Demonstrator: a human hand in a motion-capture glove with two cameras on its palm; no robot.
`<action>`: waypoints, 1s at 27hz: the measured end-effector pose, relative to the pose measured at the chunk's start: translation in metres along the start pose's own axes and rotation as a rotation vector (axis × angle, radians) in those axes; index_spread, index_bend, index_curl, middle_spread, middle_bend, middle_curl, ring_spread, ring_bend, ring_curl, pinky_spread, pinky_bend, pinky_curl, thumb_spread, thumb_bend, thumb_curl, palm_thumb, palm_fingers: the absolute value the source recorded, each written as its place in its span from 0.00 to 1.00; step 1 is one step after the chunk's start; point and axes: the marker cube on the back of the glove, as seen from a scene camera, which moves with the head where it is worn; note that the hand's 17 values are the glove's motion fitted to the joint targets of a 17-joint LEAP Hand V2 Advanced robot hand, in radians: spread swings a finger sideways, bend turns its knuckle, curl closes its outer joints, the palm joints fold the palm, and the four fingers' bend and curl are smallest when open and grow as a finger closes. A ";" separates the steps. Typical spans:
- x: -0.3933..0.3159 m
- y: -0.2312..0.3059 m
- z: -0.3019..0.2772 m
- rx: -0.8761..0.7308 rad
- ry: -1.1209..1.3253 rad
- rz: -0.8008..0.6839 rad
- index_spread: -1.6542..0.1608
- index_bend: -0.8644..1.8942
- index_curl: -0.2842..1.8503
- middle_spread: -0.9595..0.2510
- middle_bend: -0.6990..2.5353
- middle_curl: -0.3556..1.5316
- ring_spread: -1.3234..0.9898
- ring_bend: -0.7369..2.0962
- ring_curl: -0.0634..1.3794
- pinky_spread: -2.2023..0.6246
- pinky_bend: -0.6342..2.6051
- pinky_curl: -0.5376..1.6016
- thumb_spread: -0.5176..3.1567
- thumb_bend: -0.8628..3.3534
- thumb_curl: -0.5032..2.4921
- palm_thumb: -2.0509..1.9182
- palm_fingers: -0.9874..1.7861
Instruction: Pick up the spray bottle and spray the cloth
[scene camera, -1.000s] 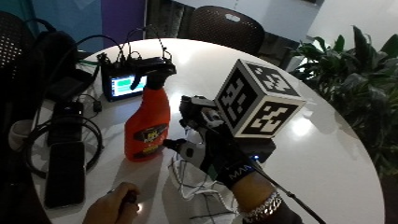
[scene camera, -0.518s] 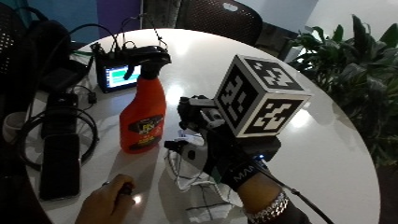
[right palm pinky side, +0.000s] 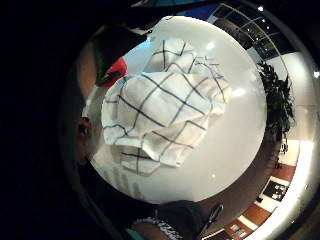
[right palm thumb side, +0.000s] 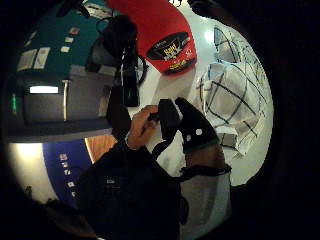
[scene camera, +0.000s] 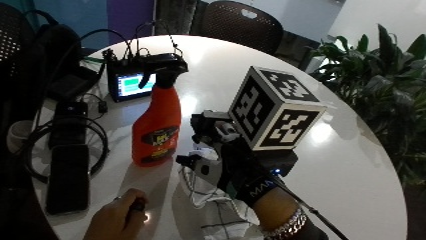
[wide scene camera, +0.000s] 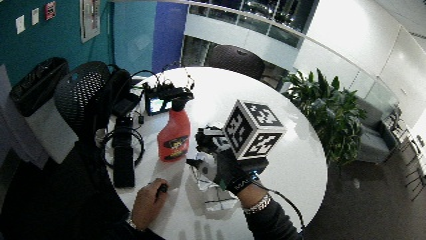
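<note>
An orange-red spray bottle (scene camera: 156, 131) with a black trigger head stands upright on the round white table (scene camera: 346, 155). It also shows in the wide outside view (wide scene camera: 174, 138) and the thumb side palm view (right palm thumb side: 165, 35). A crumpled white cloth (scene camera: 208, 195) with dark check lines lies just right of it. The cloth fills the little finger side palm view (right palm pinky side: 165, 110). My gloved right hand (scene camera: 223, 162) hovers above the cloth, beside the bottle and apart from it. Its fingers are loosely bent and hold nothing.
A bare left hand (scene camera: 120, 220) rests near the table's front edge, pinching a small black object. A small monitor (scene camera: 133, 82), headphones with cables (scene camera: 66, 142) and a flat black device (scene camera: 66, 177) crowd the left side. A chair (scene camera: 233, 22) and plant (scene camera: 379, 85) stand beyond.
The outside camera has shifted a little. My gloved hand stays over the cloth next to the bottle, with no clear move of its own.
</note>
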 end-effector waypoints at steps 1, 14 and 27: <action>0.000 0.000 0.001 -0.001 -0.001 0.000 0.69 0.38 0.29 0.80 0.27 0.37 0.60 0.32 0.23 0.88 0.29 0.41 0.46 0.20 0.29 0.68 0.50; -0.004 -0.004 0.006 -0.013 -0.017 -0.019 0.69 0.38 0.29 0.80 0.27 0.36 0.60 0.33 0.23 0.88 0.28 0.41 0.46 0.20 0.28 0.68 0.51; -0.006 -0.006 0.017 -0.039 -0.032 -0.028 0.69 0.38 0.29 0.80 0.27 0.36 0.60 0.33 0.23 0.88 0.27 0.41 0.46 0.20 0.28 0.68 0.52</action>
